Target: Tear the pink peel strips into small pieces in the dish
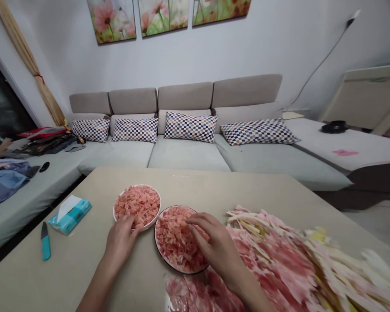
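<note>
A white-rimmed bowl (160, 201) holds a heap of pink fruit pulp (138, 203), which looks like pomelo. My left hand (122, 236) is at its near side, fingers bent down at the pulp; their tips are partly hidden. Beside it, a dark-rimmed plate (157, 248) bears more pink pulp pieces (177, 238). My right hand (211, 236) reaches over this plate's right side, thumb and fingertips drawn together at the pulp. What lies between them is too small to make out. Pink and white peelings with yellowish edges (279, 255) spread beside and below my right forearm.
On the table's (195, 184) left lie a blue tissue pack (72, 216) and a knife with a turquoise handle (46, 247). Behind stands a long sofa (185, 154) with several checkered cushions (190, 126). Clothes (6, 180) are piled on its left arm.
</note>
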`<state>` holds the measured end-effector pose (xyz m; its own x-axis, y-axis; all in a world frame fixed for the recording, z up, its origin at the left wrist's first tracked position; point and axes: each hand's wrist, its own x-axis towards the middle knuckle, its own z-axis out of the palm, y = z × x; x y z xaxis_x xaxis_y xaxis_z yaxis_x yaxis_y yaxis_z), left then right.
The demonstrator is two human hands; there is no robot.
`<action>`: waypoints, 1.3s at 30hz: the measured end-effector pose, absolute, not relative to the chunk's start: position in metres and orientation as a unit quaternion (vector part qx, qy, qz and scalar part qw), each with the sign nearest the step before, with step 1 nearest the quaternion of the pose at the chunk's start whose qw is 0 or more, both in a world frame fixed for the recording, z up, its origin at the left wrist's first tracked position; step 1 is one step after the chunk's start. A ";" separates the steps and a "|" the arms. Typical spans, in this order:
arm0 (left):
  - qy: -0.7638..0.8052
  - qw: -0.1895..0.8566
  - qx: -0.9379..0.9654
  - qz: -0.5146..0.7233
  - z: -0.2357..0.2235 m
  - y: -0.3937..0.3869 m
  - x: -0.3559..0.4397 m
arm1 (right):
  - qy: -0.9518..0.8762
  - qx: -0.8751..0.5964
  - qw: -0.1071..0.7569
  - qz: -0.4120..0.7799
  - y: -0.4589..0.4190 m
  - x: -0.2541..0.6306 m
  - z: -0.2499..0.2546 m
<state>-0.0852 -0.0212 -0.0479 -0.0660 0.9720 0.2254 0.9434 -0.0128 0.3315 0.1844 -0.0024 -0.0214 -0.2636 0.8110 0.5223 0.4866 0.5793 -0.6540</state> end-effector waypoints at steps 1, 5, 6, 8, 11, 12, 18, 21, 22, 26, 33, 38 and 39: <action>0.699 0.042 0.682 0.209 -0.048 -0.021 -0.086 | -0.772 -0.421 0.438 0.186 -0.003 0.185 -0.021; 0.689 0.073 0.675 0.253 -0.047 -0.021 -0.089 | -0.770 -0.421 0.439 0.193 -0.004 0.184 -0.022; 0.687 0.080 0.671 0.267 -0.046 -0.020 -0.090 | -0.772 -0.419 0.437 0.196 -0.005 0.184 -0.021; 0.683 0.092 0.659 0.302 -0.043 -0.020 -0.090 | -0.774 -0.416 0.433 0.201 -0.005 0.183 -0.020; 0.665 0.114 0.639 0.369 -0.038 -0.020 -0.084 | -0.771 -0.414 0.437 0.210 -0.007 0.180 -0.019; 0.655 0.124 0.633 0.394 -0.036 -0.020 -0.080 | -0.768 -0.413 0.441 0.214 -0.007 0.178 -0.019; 0.567 0.219 0.629 0.485 -0.025 -0.019 -0.033 | -0.726 -0.427 0.449 0.298 -0.009 0.170 -0.020; 0.533 0.255 0.638 0.494 -0.021 -0.019 -0.011 | -0.689 -0.434 0.454 0.361 -0.010 0.170 -0.016; 0.526 0.264 0.638 0.496 -0.019 -0.019 -0.005 | -0.680 -0.433 0.457 0.376 -0.010 0.170 -0.015; 0.506 0.303 0.630 0.505 -0.017 -0.019 0.009 | -0.660 -0.426 0.468 0.405 -0.009 0.175 -0.011; 0.456 0.442 0.590 0.499 -0.019 -0.017 0.010 | -0.653 -0.411 0.468 0.430 -0.008 0.177 -0.008; 0.450 0.463 0.582 0.494 -0.019 -0.013 0.005 | -0.628 -0.413 0.479 0.453 -0.009 0.176 -0.010; 0.453 0.465 0.580 0.492 -0.018 -0.013 0.005 | -0.629 -0.412 0.477 0.455 -0.009 0.176 -0.010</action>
<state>0.0045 -0.0126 -0.0180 0.1056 0.9830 0.1505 0.0681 -0.1581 0.9851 0.1759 -0.0086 -0.0101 -0.2065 0.9523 0.2247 0.0842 0.2461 -0.9656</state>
